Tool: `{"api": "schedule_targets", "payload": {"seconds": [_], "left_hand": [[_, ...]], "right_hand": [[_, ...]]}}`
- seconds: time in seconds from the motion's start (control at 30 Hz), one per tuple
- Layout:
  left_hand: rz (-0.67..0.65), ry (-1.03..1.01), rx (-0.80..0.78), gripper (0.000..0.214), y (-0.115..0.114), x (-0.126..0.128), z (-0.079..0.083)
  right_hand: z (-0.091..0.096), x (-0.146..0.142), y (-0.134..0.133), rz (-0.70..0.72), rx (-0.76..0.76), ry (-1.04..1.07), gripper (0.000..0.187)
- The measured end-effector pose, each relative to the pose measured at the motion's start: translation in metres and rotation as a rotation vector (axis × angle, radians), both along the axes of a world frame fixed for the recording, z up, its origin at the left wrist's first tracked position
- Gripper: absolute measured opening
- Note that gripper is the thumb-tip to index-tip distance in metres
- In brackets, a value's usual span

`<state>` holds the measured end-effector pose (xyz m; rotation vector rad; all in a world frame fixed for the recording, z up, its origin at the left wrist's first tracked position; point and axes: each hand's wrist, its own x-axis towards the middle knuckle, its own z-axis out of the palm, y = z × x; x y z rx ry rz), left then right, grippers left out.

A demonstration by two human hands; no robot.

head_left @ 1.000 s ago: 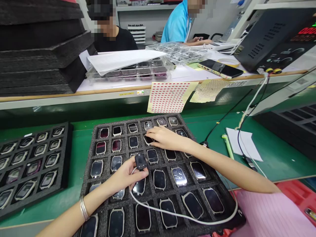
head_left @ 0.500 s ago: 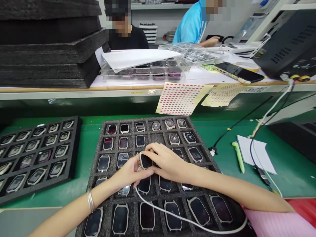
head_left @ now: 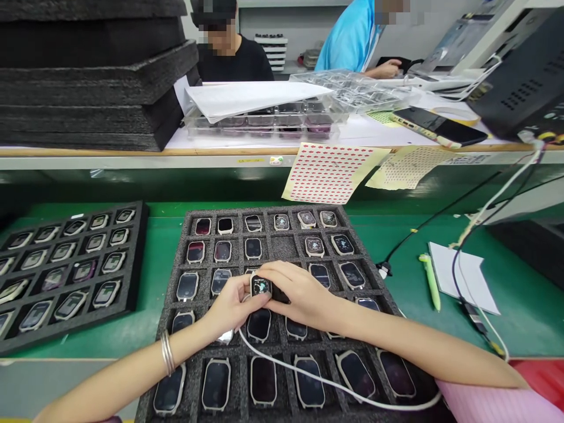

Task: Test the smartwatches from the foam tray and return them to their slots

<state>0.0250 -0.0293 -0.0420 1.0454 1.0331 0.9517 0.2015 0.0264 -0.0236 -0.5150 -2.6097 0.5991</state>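
Note:
Between my two hands is a smartwatch body (head_left: 261,285) without a strap, its screen lit with a watch face. My left hand (head_left: 232,302) grips its left side, thumb across the lower edge, and a white cable (head_left: 304,372) runs out from under these fingers. My right hand (head_left: 299,292) closes on the watch's top and right side. What the cable's end looks like is hidden behind the watch. Both hands are above a black foam tray (head_left: 282,249) with rows of watch bodies in its square pockets; some of those screens are lit, most are dark.
Another foam tray (head_left: 140,247) of watches lies left. Stacked black foam (head_left: 97,88), clear plastic trays (head_left: 264,124) and a phone (head_left: 436,126) sit on the shelf. Sticker sheets (head_left: 330,173) hang from its edge. A green pen (head_left: 430,282) and white paper (head_left: 462,276) lie right. Two people sit opposite.
The watch's dark screen has lit up with a watch face. Both hands keep their hold in nearly the same place, and the view has shifted slightly.

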Motion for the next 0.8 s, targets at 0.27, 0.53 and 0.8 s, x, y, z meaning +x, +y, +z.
{"api": "schedule_targets", "payload": {"seconds": [0.27,0.53,0.8], "left_hand": [[0.008,-0.032,-0.031,0.03,-0.001,0.0,0.001],[-0.006,-0.057,-0.011,0.025,-0.001,-0.001,-0.003],[-0.093,-0.011,0.002,0.041,-0.003,-0.002,-0.008]], "right_hand": [[-0.002,0.001,-0.001,-0.03,-0.071,0.053,0.034],[-0.005,0.0,-0.002,-0.062,-0.163,0.068,0.035],[0.013,0.007,0.017,-0.016,-0.266,0.102,0.038]]}}
